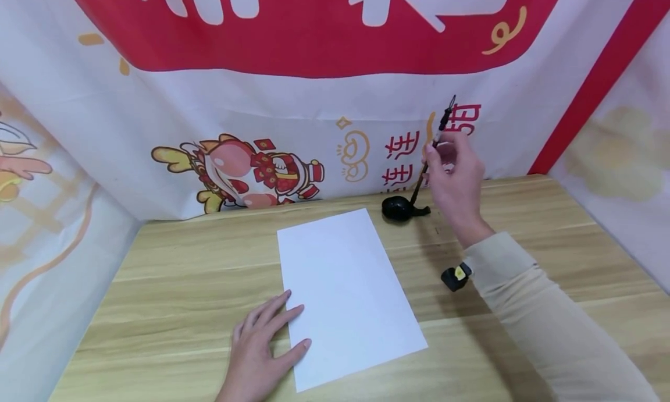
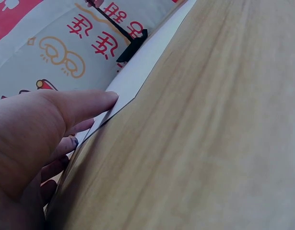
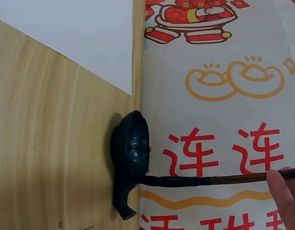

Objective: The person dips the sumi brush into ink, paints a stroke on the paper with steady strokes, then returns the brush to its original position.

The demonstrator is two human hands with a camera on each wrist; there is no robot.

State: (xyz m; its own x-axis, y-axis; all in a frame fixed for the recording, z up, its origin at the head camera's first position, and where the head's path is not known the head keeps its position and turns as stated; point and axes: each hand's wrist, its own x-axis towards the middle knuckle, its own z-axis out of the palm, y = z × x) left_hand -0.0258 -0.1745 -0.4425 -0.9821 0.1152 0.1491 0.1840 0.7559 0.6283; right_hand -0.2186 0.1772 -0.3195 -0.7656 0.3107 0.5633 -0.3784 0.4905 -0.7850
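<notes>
The person's left hand (image 1: 259,348) is lying flat with relaxed, straight fingers, pressing the near left edge of the blank white rectangular sheet of paper (image 1: 346,294), which is lying slightly askew near the middle of the pale wood-grain tabletop (image 1: 173,285); in the left wrist view the thumb (image 2: 85,103) is touching the paper's thin edge. Further right, the small glossy black ink dish with a spout (image 1: 400,208) is sitting at the table's far edge, just beyond the paper's far right corner and against the backdrop. The right hand (image 1: 455,178) is pinching the slender dark calligraphy brush (image 1: 430,155) by its upper shaft, holding it tilted with its black tip dipping into the dish. Behind, the smooth white and red printed fabric banner (image 1: 293,111) is hanging as a wall, showing a cartoon figure, gold ingots and red characters.
</notes>
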